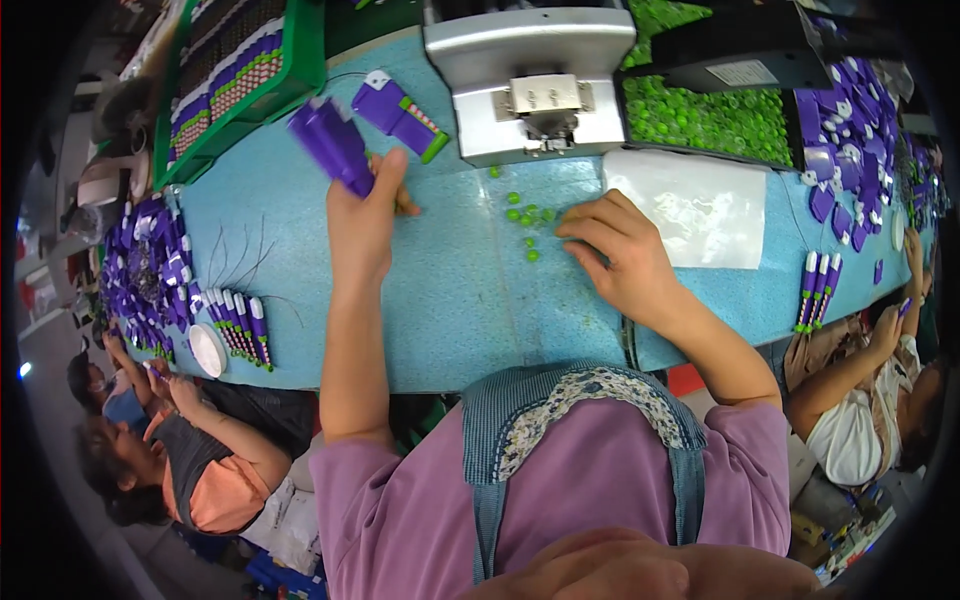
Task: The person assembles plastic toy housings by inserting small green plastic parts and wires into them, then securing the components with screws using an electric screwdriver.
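Raised over the left part of the blue tabletop, my left hand (368, 218) is closed round a stack of flat purple plastic parts (328, 143), a little blurred. My right hand (622, 248) is low over the table with fingers bent and thumb apart. Its fingertips reach beside several small round green caps (514, 214) scattered on the mat. Beyond my left hand lies a purple-and-white assembled piece (398, 117) with a green end. A silver metal machine (540, 95) with a small clamp-like fixture stands straight ahead.
A green crate (290, 85) of stacked purple pieces stands far left. Far right are a bin of green caps (705, 118), a white sheet (690, 205) and a purple pile (850, 140). Finished-looking sticks (240, 325) lie left, others (818, 290) right. People work on both sides.
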A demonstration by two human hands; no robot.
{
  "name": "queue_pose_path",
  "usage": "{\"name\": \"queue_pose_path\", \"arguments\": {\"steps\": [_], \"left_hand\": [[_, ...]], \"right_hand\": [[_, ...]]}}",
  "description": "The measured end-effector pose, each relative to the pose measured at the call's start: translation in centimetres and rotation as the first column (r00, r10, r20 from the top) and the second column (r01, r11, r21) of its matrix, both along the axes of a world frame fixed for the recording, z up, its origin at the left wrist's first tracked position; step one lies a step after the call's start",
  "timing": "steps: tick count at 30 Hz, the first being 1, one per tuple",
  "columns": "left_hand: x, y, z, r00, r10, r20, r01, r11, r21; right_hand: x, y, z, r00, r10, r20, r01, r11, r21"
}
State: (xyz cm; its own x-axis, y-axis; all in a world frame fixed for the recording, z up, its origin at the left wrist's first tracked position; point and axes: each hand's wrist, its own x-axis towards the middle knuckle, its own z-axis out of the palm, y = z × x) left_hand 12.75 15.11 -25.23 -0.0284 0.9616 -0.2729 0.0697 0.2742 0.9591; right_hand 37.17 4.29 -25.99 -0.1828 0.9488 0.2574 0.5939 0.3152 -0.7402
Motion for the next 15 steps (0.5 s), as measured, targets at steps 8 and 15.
{"name": "queue_pose_path", "arguments": {"steps": [8, 15], "left_hand": [[2.2, 4.9, -1.2, 0.603, 0.067, -0.795, 0.135, 0.974, 0.184], [0.8, 0.6, 0.0, 0.984, 0.063, 0.17, -0.078, 0.993, 0.085]], "right_hand": [[-1.1, -0.4, 0.1, 0.999, -0.048, -0.01, 0.048, 0.999, -0.002], [0.9, -1.3, 2.1, 0.957, -0.148, -0.249, 0.133, 0.988, -0.077]]}}
